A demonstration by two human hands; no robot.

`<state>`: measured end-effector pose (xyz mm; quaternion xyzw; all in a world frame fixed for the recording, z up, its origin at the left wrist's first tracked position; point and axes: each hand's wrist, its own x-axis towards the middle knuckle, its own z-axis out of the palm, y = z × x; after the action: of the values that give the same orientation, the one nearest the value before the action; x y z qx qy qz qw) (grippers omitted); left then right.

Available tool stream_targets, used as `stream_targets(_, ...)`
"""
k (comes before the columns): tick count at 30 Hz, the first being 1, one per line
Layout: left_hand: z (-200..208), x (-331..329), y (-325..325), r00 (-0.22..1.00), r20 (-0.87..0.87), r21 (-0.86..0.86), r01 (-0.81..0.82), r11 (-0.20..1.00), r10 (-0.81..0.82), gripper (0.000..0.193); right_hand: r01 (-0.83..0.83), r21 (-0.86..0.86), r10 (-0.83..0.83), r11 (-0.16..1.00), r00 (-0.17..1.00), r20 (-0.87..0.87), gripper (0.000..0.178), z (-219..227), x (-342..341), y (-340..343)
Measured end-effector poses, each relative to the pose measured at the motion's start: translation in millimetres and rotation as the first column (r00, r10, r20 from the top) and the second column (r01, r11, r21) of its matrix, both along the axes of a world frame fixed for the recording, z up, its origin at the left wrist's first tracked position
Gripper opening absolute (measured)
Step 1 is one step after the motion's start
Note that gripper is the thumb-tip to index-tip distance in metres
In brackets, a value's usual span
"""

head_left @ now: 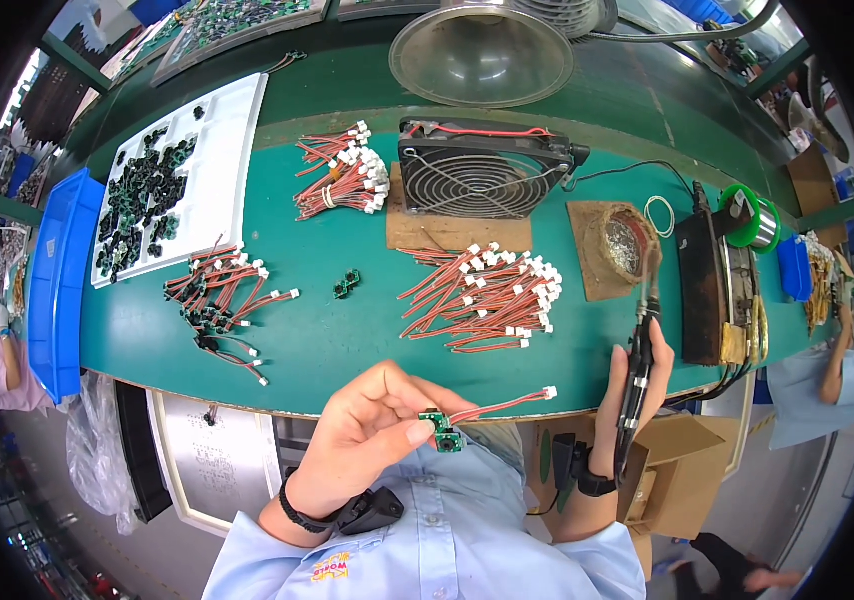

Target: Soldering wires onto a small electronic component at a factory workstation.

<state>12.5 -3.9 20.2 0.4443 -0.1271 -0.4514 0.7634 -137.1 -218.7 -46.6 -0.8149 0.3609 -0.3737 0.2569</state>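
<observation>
Between thumb and fingers, my left hand [367, 420] pinches a small green circuit board [447, 438] over the table's front edge. A red wire lead [507, 406] with a white connector stretches rightward from beside the board; whether it is joined there I cannot tell. My right hand [659, 362] is wrapped round the black handle of a soldering iron [635, 375]. The iron points away from me, its front end beside a round tip-cleaning dish [625, 248]. Two small boards [347, 284] lie alone on the green mat [337, 345].
Bundled leads [342, 180] and a loose pile [492, 298] lie near a black fan [482, 170]. At left are boards with leads [217, 295], a white tray [222, 140] of boards and a blue bin [59, 280]. A solder spool [765, 225] and black box [702, 300] stand right.
</observation>
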Motion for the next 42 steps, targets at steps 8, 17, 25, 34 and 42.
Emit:
stream_targets(8, 1, -3, 0, 0.999, 0.037, -0.067, 0.016, 0.998, -0.013, 0.017, -0.044, 0.023, 0.044, 0.999, 0.999, -0.012, 0.042, -3, -2, 1)
stream_targets(17, 2, 5, 14, 0.951, 0.240, 0.035, -0.208, 0.977, 0.194, 0.019, -0.302, 0.179, 0.236, 0.936, 0.919, 0.317, 0.030, -6, -6, 38)
stream_targets(25, -18, 21, 49, 0.897, 0.233, 0.026, -0.392, 0.920, 0.376, 0.012, -0.518, -0.183, 0.514, 0.836, 0.855, -0.071, 0.039, 0, 37, 65)
stream_targets(34, -16, 18, 46, 0.914, 0.181, 0.129, -0.387, 0.913, 0.362, 0.015, -0.527, -0.378, 0.466, 0.761, 0.850, -0.247, 0.041, 2, 66, 74)
stream_targets(42, -30, 25, 37, 0.967, 0.152, 0.202, -0.232, 0.951, 0.204, 0.010, -0.559, -0.207, 0.538, 0.803, 0.829, -0.150, 0.038, 7, 49, 72)
